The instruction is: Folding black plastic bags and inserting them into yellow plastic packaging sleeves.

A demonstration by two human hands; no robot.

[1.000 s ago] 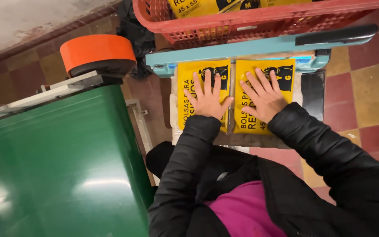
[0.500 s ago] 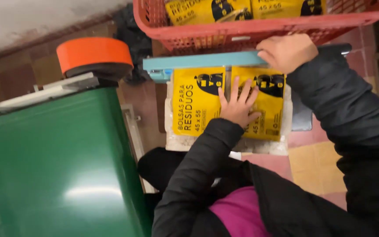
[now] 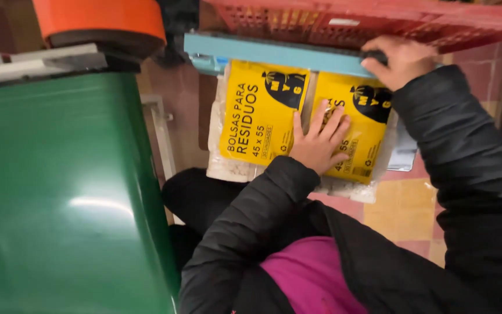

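Two yellow bag packs lie side by side under a light blue bar [image 3: 262, 53]: the left pack [image 3: 260, 113] and the right pack [image 3: 361, 125]. My left hand [image 3: 319, 142] lies flat, fingers spread, across the seam between the two packs. Higher up, my right hand [image 3: 399, 58] grips the black handle at the right end of the blue bar. Both arms wear black padded sleeves. Clear plastic wrap shows at the lower edges of the packs.
A red plastic crate [image 3: 373, 20] sits above the blue bar. A large green surface [image 3: 65, 197] fills the left side, with an orange and black roller [image 3: 100, 23] at its far end. Pink and yellow floor tiles [image 3: 402, 209] show at the right.
My right hand left the right pack and took hold of the bar's handle. My left hand slid right to the seam between the packs. The view moved closer.
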